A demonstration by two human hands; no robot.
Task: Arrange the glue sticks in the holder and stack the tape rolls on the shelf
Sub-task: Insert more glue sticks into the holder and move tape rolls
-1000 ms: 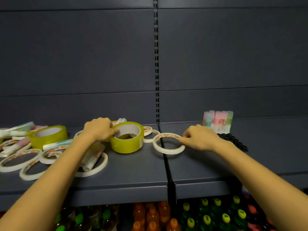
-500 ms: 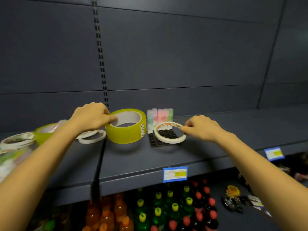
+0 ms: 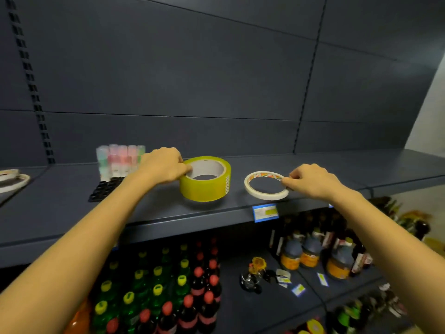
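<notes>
Left hand (image 3: 163,165) grips the yellow tape (image 3: 206,188) by its rim; right hand (image 3: 310,180) pinches the white tape (image 3: 266,195). Both are kept flat at the shelf (image 3: 337,169) front, likely for stacking.

bare shelf (image 3: 361,169) rightward, glue sticks (image 3: 120,159) left

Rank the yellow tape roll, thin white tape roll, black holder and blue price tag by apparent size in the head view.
1. yellow tape roll
2. thin white tape roll and black holder: alike, holder partly behind the left forearm, so unranked
3. blue price tag
</notes>
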